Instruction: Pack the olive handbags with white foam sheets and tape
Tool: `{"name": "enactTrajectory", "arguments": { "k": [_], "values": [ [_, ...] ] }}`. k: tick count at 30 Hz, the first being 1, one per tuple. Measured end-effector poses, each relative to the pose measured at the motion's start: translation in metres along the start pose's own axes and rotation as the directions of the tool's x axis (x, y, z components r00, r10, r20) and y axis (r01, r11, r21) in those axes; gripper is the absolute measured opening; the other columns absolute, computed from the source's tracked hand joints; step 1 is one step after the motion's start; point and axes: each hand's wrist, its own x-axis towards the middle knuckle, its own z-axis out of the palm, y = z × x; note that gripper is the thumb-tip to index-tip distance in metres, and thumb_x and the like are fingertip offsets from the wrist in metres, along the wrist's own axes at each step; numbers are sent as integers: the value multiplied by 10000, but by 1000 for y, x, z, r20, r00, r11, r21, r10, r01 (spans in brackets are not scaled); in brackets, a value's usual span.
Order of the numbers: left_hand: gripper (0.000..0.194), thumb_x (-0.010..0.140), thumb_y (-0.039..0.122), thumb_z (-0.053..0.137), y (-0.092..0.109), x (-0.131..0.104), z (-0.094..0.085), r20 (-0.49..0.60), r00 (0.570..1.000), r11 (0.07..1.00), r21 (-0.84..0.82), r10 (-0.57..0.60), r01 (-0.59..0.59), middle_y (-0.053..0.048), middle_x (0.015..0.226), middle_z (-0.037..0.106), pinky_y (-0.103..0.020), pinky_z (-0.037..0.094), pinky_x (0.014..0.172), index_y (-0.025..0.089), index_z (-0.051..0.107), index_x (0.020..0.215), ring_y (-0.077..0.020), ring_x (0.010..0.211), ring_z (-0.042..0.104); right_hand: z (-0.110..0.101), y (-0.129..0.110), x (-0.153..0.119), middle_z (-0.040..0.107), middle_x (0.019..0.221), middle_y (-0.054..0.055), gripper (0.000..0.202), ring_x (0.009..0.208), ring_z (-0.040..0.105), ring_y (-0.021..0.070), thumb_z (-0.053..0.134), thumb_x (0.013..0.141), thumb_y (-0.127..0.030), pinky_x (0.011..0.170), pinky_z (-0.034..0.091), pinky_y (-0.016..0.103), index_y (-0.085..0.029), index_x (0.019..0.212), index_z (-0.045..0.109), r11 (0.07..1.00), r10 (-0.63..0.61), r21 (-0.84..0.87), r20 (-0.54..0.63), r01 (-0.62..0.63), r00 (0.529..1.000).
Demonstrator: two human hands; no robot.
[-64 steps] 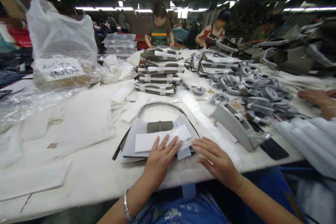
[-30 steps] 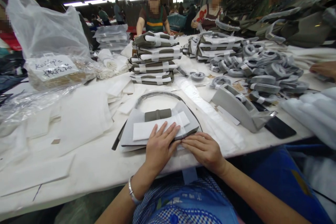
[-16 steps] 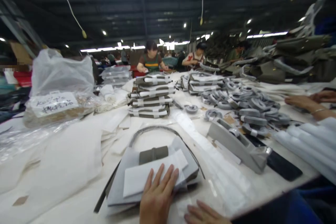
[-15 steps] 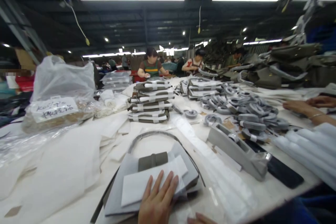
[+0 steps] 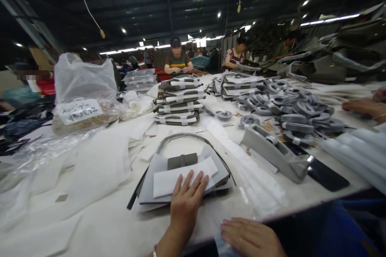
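My left hand (image 5: 187, 196) lies flat with fingers spread on a folded white sheet (image 5: 164, 182). Under the sheet is a bag wrapped in pale grey paper (image 5: 147, 188). Its dark, thin handle (image 5: 181, 135) arches away from me, and an olive strip (image 5: 182, 160) shows above the white sheet. My right hand (image 5: 251, 237) is at the table's front edge, palm down, its fingers stretched to the left over a clear, bluish film (image 5: 224, 247). The underside of this hand is hidden.
A grey tape dispenser (image 5: 276, 150) and a black phone-like slab (image 5: 328, 174) lie to the right. Beyond are coiled grey straps (image 5: 301, 108), stacked wrapped bags (image 5: 179, 106) and a labelled plastic bag (image 5: 84, 88). A co-worker's hand (image 5: 362, 106) is at far right; others sit opposite.
The view has tilted down and shifted left. My right hand has come further into view at the table's front edge. My left hand stays on the white sheet.
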Motion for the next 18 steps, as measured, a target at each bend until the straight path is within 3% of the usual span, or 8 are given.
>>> {"name": "enactTrajectory", "arguments": {
  "k": [4,8,10,13,14,18],
  "values": [
    [380,1031,257,414,1,-2,2,4,1000,999,-32,-2,3,73,1405,570,-462,288,1179,307,509,1395,-235,1310,522,-15,11,38,783,942,47,352,851,748,147,452,855,-21,865,593,239,-180,1074,678,997,72,33,8,-72,997],
    [340,1036,265,396,2,-4,5,-61,998,995,-104,-17,11,46,1353,623,-460,243,1214,276,590,1316,-227,1331,505,-1,51,75,779,920,24,349,851,729,170,479,844,-53,812,572,275,-226,999,739,969,244,35,64,-246,968],
    [300,1028,245,426,3,-5,7,-78,997,991,-134,-27,17,32,1304,661,-468,221,1227,245,648,1230,-233,1345,490,14,75,89,782,904,15,311,855,726,198,531,821,-97,801,561,308,-253,944,770,907,414,14,172,-422,894],
    [282,1024,229,438,4,-5,10,-102,993,988,-149,-57,41,31,1266,686,-446,189,1244,229,663,1194,-217,1334,503,33,104,102,783,922,0,166,891,720,216,642,796,-203,832,548,336,-280,810,789,768,585,30,374,-640,720],
    [287,1028,235,431,4,-4,11,-111,992,987,-152,-65,48,32,1263,687,-434,181,1248,227,658,1204,-207,1326,510,37,110,105,780,953,-1,120,943,708,219,676,784,-229,872,537,342,-278,755,781,744,595,48,405,-666,694],
    [288,1025,194,432,5,-5,16,-149,985,984,-168,-87,62,20,1255,692,-404,195,1246,215,659,1200,-177,1285,549,47,118,106,739,1082,12,99,1118,616,242,773,710,-242,999,461,389,-245,623,725,729,612,62,387,-682,690]
  ]
}}
